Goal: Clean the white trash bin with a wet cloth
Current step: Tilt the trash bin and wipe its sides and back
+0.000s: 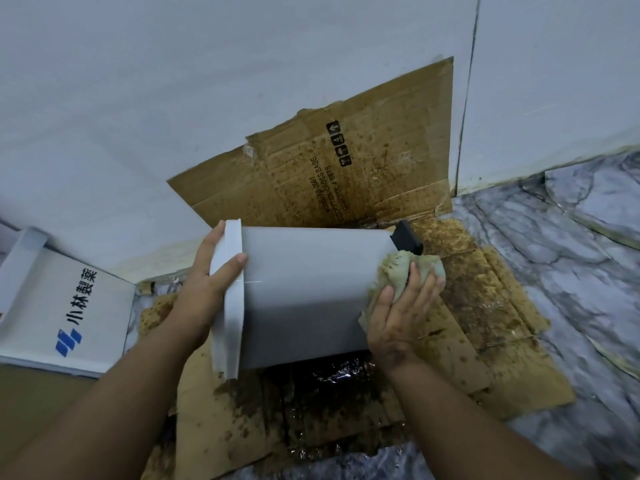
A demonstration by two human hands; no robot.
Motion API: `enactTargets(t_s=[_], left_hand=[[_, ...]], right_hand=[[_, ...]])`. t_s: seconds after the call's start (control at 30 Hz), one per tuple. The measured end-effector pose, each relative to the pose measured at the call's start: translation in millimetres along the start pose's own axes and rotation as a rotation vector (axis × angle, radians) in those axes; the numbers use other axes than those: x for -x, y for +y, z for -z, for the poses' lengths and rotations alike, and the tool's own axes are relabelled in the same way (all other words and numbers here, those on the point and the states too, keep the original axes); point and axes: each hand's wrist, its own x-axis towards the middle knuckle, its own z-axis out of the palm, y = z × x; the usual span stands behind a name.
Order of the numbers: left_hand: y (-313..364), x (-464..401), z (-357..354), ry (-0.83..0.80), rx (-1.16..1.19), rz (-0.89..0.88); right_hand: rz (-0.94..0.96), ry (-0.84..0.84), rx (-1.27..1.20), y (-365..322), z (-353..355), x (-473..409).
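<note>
The white plastic trash bin [304,292], a tall body with a flared lid rim, lies tipped on its side in mid-frame, held off the floor with its lid end toward nine o'clock and its base toward three o'clock. A black plastic pedal [408,237] juts from the base end at about two o'clock. The left hand [207,285] grips the lid rim — thumb curled over onto the bin's side, fingers hidden behind the rim. The right hand [401,317] presses a crumpled, pale green-yellow wet cloth [398,271] against the base edge, fingers bent around the wad and holding it.

The bin looks light and stiff, since one hand at the rim carries it; its smooth wall will likely turn slippery once wet, so the rim lip is the surer place to hold, with the cloth hand steadying the far end. The pedal looks like the part most likely to snag.

Beneath, at six o'clock, stained brown flattened cardboard [450,341] covers a grey marbled floor [571,271], with a dark wet patch directly under the bin. Another stained cardboard sheet [346,168] with black print leans on the white wall [173,98] at twelve o'clock. A white carton with blue logo and black characters [69,306] sits at nine o'clock.
</note>
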Motion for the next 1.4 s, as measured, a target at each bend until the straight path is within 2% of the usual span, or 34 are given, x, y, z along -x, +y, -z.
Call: enactTargets(t_s=[0.07, 0.1, 0.2, 0.23, 0.3, 0.4, 0.47, 0.57, 0.67, 0.73, 0.83, 0.9, 1.17, 1.3, 1.4], left_hand=[[4, 0, -6, 0.015, -0.015, -0.026], [6, -1, -8, 0.021, -0.013, -0.037], [17, -1, -16, 0.014, 0.002, -0.059], [20, -2, -18, 0.010, -0.008, -0.066], [22, -2, -19, 0.007, -0.017, -0.069], [24, 1, -20, 0.007, -0.025, -0.058], [23, 2, -19, 0.027, -0.054, -0.050], [20, 1, -16, 0.048, -0.077, -0.051], [15, -1, -12, 0.034, -0.104, -0.108], [10, -1, -7, -0.049, -0.155, -0.136], [3, -1, 5, -0.187, -0.180, -0.147], [-3, -2, 8, -0.220, -0.161, -0.135], [36, -16, 12, -0.030, -0.215, -0.006], [48, -26, 24, -0.077, -0.210, 0.140], [28, -20, 17, -0.092, -0.240, 0.219]], right_hand=[[-0.020, -0.040, 0.063, -31, -5, 19], [0.054, -0.081, 0.107, -55, -7, 36], [0.433, -0.240, 0.134, -127, -9, 88], [0.480, -0.266, 0.104, -139, -8, 90], [0.518, -0.273, 0.052, -136, -4, 69], [0.619, -0.233, 0.124, -75, 1, 31], [0.512, -0.185, 0.160, -27, 7, 15], [0.187, -0.112, 0.060, 20, 12, 13], [-0.008, -0.121, -0.138, 28, 12, 9], [-0.096, -0.164, -0.211, 27, 14, -2], [-0.126, -0.238, -0.242, 31, 21, -22], [-0.147, -0.302, -0.237, 34, 25, -36], [-0.082, -0.407, -0.243, 12, 34, -69], [-0.137, -0.572, -0.224, 0, 38, -63], [-0.169, -0.662, -0.145, 9, 34, -54]])
